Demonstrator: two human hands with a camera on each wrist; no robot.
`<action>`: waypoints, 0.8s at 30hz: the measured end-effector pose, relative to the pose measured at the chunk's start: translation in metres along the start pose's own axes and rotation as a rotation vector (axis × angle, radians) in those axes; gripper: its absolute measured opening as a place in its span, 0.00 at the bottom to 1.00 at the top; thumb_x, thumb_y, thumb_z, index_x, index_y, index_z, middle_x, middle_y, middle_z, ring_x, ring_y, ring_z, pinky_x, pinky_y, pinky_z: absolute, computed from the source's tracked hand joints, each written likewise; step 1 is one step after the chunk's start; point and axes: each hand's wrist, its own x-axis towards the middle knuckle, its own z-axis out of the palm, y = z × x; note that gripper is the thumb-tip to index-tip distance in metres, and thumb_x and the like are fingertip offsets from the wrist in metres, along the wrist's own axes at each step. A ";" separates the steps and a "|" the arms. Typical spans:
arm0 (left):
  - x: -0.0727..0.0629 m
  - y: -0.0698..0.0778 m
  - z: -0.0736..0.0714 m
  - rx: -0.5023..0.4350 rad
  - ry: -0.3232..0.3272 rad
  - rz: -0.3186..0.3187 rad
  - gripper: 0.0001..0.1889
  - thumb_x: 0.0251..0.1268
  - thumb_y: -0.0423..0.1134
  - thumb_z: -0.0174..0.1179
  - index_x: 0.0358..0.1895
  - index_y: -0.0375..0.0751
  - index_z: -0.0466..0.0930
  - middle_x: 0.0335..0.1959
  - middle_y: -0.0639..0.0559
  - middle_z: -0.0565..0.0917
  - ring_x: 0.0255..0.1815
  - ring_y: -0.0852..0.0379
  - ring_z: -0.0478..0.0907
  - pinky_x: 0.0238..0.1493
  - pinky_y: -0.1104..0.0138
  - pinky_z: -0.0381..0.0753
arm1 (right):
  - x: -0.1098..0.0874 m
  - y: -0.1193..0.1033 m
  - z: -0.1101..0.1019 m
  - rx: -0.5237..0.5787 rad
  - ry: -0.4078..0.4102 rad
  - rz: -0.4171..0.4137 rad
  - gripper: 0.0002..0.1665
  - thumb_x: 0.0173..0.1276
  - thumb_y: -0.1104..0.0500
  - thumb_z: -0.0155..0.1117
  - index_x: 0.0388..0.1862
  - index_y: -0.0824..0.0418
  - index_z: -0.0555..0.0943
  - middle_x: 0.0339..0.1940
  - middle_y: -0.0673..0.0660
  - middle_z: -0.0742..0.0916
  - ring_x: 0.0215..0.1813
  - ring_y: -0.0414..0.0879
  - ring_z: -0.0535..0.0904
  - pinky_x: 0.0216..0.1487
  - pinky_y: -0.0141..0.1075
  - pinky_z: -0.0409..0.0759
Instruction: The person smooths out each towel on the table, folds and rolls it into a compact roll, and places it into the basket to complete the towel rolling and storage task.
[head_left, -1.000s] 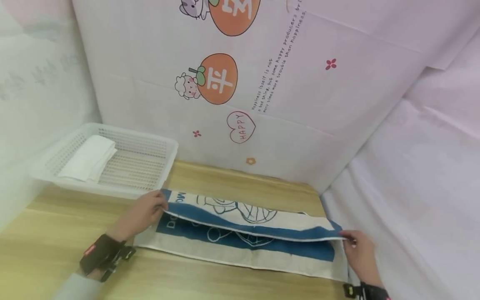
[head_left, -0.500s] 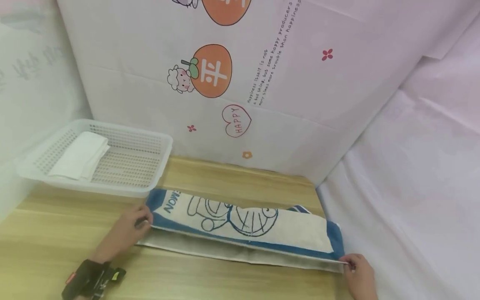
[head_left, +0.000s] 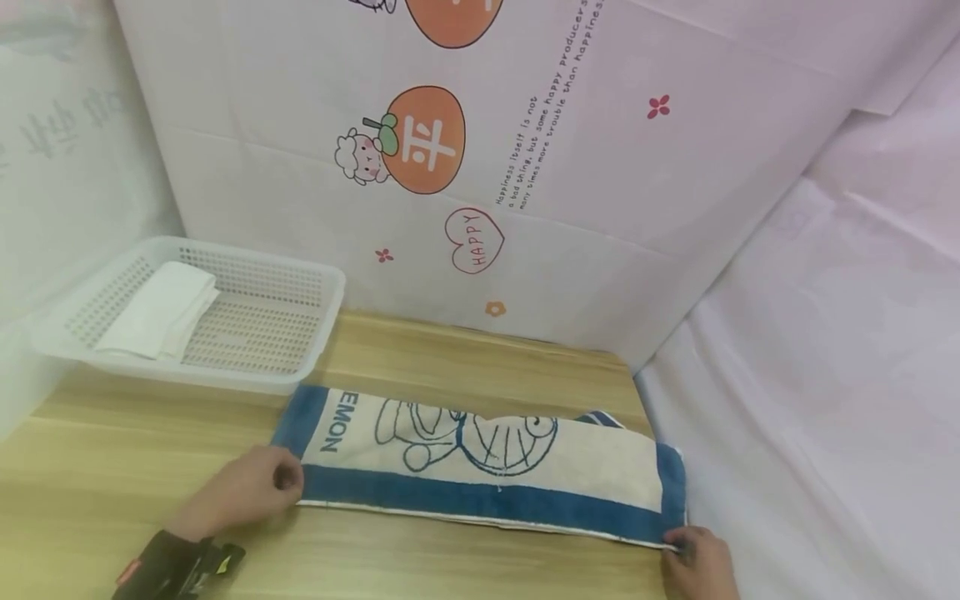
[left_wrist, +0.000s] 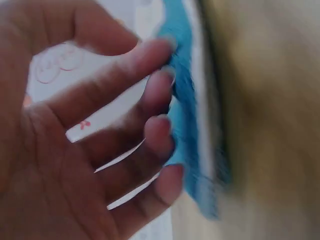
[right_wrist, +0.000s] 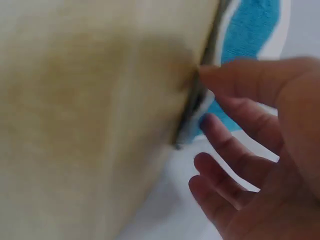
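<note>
Wood-grained tabletop (head_left: 390, 558) is backed by a white sheet (head_left: 570, 283) printed with orange fruit drawings (head_left: 453, 125), small flowers and a heart (head_left: 475, 242) lettered HAPPY; plainer whitish fabric (head_left: 840, 375) is hung along the right of the frame.

At lower centre, a blue-and-white towel (head_left: 607, 467) is laid on the wood as a long folded strip, with a line-drawn figure and the letters EMON shown on its upper layer and its near side bordered in blue. Behind its far edge, right of centre, a small striped corner (head_left: 600, 418) can be seen jutting out. Its near left corner is touched by the left hand (head_left: 251, 487): the fingers are loosely bent, their tips set against the blue edge, and no grip on the cloth is apparent. At the near right corner, the edge is pinched between thumb and fingers of the right hand (head_left: 701, 567).

A lengthwise fold seems to be at the point of having its near edges matched; next, release of the right corner and a smoothing stroke would probably be called for.

Farther out, at left, a white perforated basket (head_left: 328, 333) is set on the wood, with a folded white cloth (head_left: 161, 308) placed inside. A black device (head_left: 161, 567) is strapped near the left hand.
</note>
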 end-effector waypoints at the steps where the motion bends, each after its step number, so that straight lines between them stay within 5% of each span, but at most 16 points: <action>1: 0.003 0.001 0.000 0.004 0.017 0.003 0.03 0.60 0.39 0.67 0.32 0.53 0.83 0.29 0.64 0.80 0.32 0.67 0.75 0.35 0.68 0.79 | 0.001 0.000 0.000 0.000 0.054 -0.048 0.09 0.49 0.68 0.75 0.29 0.57 0.87 0.36 0.60 0.88 0.42 0.62 0.84 0.46 0.54 0.83; 5: 0.022 0.011 -0.003 0.041 0.138 0.044 0.06 0.65 0.37 0.64 0.43 0.45 0.86 0.41 0.54 0.85 0.45 0.53 0.83 0.48 0.54 0.85 | 0.015 -0.008 -0.007 -0.003 0.228 -0.146 0.07 0.56 0.72 0.66 0.33 0.63 0.86 0.35 0.64 0.88 0.42 0.64 0.84 0.45 0.55 0.79; 8: 0.044 0.015 0.004 0.085 0.176 0.109 0.12 0.65 0.34 0.63 0.51 0.37 0.84 0.52 0.41 0.84 0.56 0.39 0.81 0.58 0.44 0.80 | 0.041 -0.018 -0.016 0.078 0.144 0.008 0.19 0.76 0.62 0.51 0.56 0.77 0.78 0.50 0.76 0.83 0.57 0.72 0.78 0.58 0.63 0.72; 12: 0.069 0.015 0.023 0.088 0.145 0.128 0.20 0.65 0.32 0.60 0.59 0.29 0.79 0.63 0.27 0.76 0.66 0.29 0.72 0.67 0.38 0.71 | 0.078 -0.018 -0.017 0.104 0.052 0.194 0.38 0.84 0.49 0.40 0.71 0.83 0.60 0.62 0.85 0.74 0.65 0.78 0.70 0.66 0.67 0.68; 20: 0.085 0.019 0.034 0.081 0.104 -0.009 0.26 0.66 0.34 0.56 0.65 0.21 0.72 0.70 0.18 0.64 0.72 0.20 0.58 0.65 0.24 0.58 | 0.121 -0.008 -0.010 -0.007 0.130 0.028 0.23 0.78 0.58 0.52 0.51 0.82 0.76 0.42 0.80 0.84 0.46 0.75 0.80 0.52 0.64 0.75; 24: 0.086 0.021 0.034 0.080 0.101 -0.072 0.26 0.66 0.34 0.56 0.65 0.21 0.71 0.70 0.14 0.60 0.73 0.17 0.55 0.64 0.24 0.56 | 0.127 -0.004 -0.015 0.015 0.236 0.040 0.11 0.74 0.65 0.56 0.43 0.76 0.79 0.35 0.73 0.85 0.37 0.68 0.81 0.39 0.58 0.76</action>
